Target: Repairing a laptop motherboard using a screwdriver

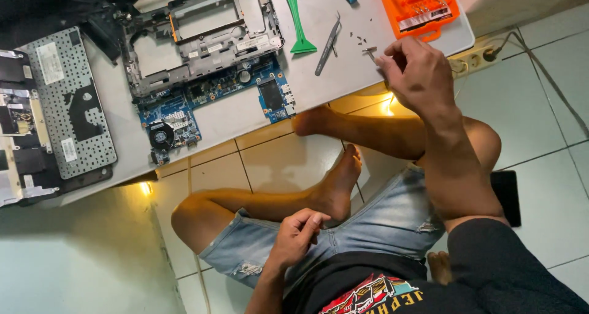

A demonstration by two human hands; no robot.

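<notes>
The right hand (417, 75) is pinching a small metal part (370, 54) at the counter (343, 75) edge, risking dropping it to the floor (540, 105), while the left hand (296, 234) is resting loosely curled, holding nothing.

circuit board (211, 96): blue | pry tool (296, 19): green | bit case (419, 6): orange | shorts (374, 219): faded blue denim

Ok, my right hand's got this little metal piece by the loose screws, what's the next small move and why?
Probably set the small metal piece down beside the loose screws on the white board. The right hand pinches it at the board's edge, above the tiled floor, while the left hand rests idle in the lap.
</notes>
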